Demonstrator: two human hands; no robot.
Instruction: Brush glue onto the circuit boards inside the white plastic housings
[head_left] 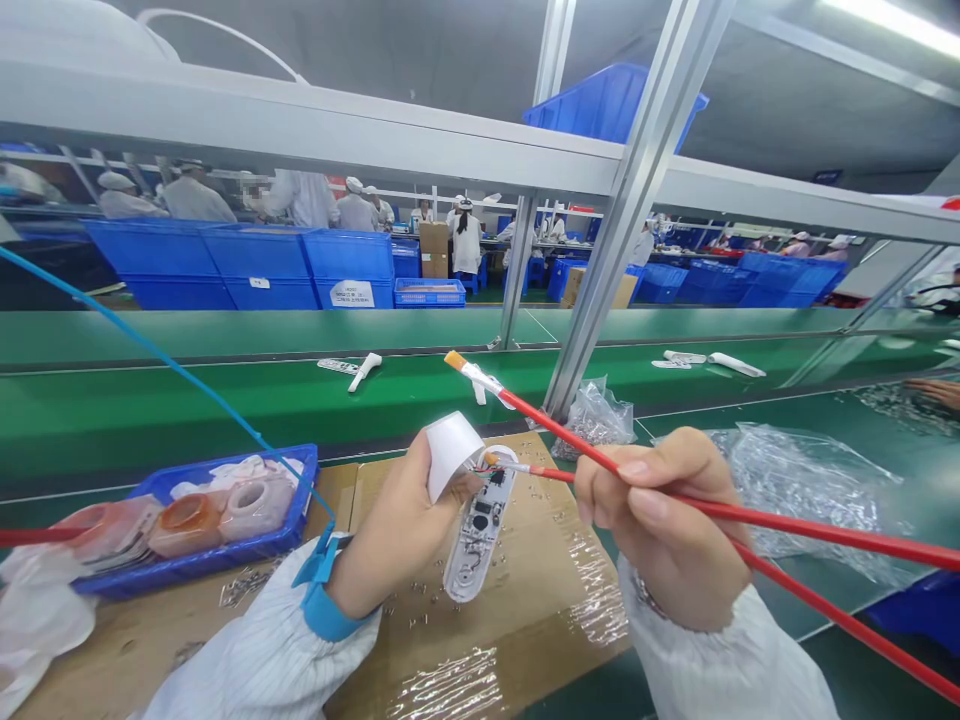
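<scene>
White cleanroom sleeves (277,660) fill the bottom of the view, and a blue wrist strap (322,610) circles the left wrist, its blue cord (169,360) rising away to the left. The left hand (394,530) is closed, steadying the top of a white plastic device housing (474,540) with a white cone-shaped piece (451,452) over its fingers. The housing lies on a cardboard sheet (480,640) strewn with small screws (420,600) and holds an exposed circuit board (480,510) with fine red wires. The right hand (660,520) grips a red-handled brush (570,435) with orange bristles and a red-handled metal-tipped tool (637,480), whose tip reaches the wires. A blue tray (195,520) of tape rolls sits left; a green conveyor belt (225,420) carries white devices (360,370) beyond.
</scene>
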